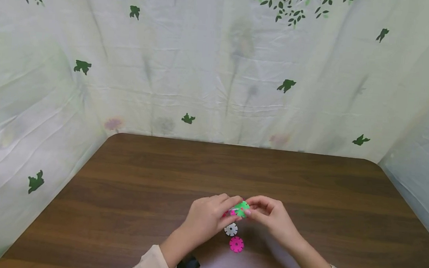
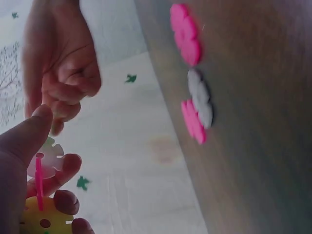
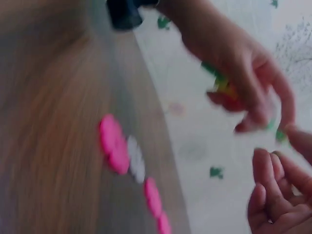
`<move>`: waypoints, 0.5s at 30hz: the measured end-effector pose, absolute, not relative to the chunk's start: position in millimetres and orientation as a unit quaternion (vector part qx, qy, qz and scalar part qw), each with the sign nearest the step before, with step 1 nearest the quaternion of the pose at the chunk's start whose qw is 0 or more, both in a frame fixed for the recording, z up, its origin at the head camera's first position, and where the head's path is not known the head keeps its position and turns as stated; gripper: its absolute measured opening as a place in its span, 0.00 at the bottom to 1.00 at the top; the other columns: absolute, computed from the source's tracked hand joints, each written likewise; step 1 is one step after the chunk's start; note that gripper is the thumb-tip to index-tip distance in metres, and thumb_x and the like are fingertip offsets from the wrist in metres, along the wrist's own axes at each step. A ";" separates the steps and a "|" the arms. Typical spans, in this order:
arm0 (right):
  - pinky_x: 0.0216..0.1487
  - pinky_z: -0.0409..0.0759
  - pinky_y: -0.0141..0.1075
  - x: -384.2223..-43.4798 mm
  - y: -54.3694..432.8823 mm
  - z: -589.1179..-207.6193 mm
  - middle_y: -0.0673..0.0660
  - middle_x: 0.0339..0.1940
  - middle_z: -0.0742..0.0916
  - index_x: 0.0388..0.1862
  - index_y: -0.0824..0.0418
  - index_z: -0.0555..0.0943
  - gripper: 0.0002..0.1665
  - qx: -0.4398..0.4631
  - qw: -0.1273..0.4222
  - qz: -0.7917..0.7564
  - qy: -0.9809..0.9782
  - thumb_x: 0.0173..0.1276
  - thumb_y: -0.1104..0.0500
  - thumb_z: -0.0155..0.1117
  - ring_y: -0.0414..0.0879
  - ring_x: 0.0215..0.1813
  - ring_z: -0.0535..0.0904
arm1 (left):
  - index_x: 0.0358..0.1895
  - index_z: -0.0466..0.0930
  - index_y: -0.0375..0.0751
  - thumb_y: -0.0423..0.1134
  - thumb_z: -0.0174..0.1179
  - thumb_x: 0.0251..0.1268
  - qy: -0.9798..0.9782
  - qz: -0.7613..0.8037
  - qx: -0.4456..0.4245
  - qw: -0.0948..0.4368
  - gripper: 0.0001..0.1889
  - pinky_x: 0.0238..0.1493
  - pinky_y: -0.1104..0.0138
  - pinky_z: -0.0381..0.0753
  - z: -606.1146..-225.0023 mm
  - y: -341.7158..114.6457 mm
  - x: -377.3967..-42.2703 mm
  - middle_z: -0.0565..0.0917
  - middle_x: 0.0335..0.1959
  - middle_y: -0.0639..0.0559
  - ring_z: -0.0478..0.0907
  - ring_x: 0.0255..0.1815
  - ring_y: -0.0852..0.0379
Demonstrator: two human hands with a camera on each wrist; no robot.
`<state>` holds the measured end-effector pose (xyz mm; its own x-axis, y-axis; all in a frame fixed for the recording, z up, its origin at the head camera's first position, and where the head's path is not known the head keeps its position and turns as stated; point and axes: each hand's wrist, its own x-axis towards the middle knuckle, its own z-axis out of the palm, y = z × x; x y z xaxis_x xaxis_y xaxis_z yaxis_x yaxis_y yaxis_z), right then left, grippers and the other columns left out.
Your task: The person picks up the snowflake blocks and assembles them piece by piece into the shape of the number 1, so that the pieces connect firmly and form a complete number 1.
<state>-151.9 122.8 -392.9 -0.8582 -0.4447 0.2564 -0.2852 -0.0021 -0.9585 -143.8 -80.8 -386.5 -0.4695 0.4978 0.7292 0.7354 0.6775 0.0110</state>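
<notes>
Above the table, my left hand (image 1: 208,216) holds a joined piece of notched plastic discs. In the left wrist view its fingers grip a yellow disc (image 2: 46,220), with a pink disc (image 2: 39,180) edge-on and a pale disc (image 2: 51,163) joined to it. A green disc (image 1: 241,209) faces the head camera between both hands. My right hand (image 1: 274,217) pinches that green disc's right edge with thumb and forefinger. Fingers hide part of the joined piece. Below the hands lie a loose white disc (image 1: 231,229) and a pink disc (image 1: 236,244).
More pink discs (image 3: 152,197) lie beyond the white one in the right wrist view. The brown wooden table (image 1: 141,170) runs back to a white curtain (image 1: 204,67) with green leaf and bird prints. Dark wrist straps (image 1: 188,267) sit near the sleeves.
</notes>
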 end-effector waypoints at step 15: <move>0.54 0.64 0.53 -190.0 142.8 -445.5 0.56 0.61 0.72 0.62 0.62 0.68 0.31 -0.353 -0.041 -0.366 0.860 0.60 0.56 0.63 0.54 0.60 0.65 | 0.44 0.74 0.45 0.42 0.66 0.47 -0.876 -0.238 -0.287 0.305 0.18 0.21 0.74 0.71 -378.2 -103.0 -155.1 0.79 0.33 0.59 0.72 0.26 0.67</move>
<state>-190.0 142.8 -445.5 -0.7477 -0.5765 0.3295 -0.6371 0.4828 -0.6008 -155.1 -103.0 -378.2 -0.6494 0.3579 0.6710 0.6480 0.7222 0.2419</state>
